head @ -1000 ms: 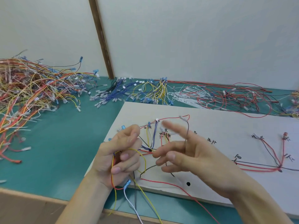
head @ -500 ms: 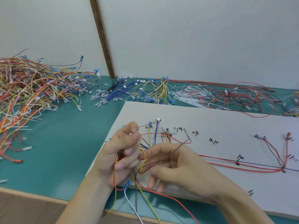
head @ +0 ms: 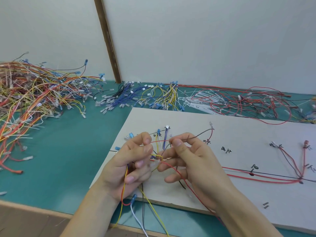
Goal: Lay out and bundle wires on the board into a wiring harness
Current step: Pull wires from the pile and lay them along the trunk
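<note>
1. Over the near corner of the flat white wiring board (head: 239, 127), the left hand (head: 130, 168) curls its fingers round a thin bundle of yellow, red, blue and white wires (head: 125, 183) trailing past the counter edge.
2. The right hand (head: 193, 166) pinches a thin grey wire (head: 198, 134) between thumb and forefinger, just beside the left fingers.
3. Heaps of loose coloured wires (head: 34, 93) and white cable ties (head: 201, 100) crowd the teal counter (head: 59, 159).
4. Handwritten black marks (head: 225, 149) on the board are too blurred to read.
</note>
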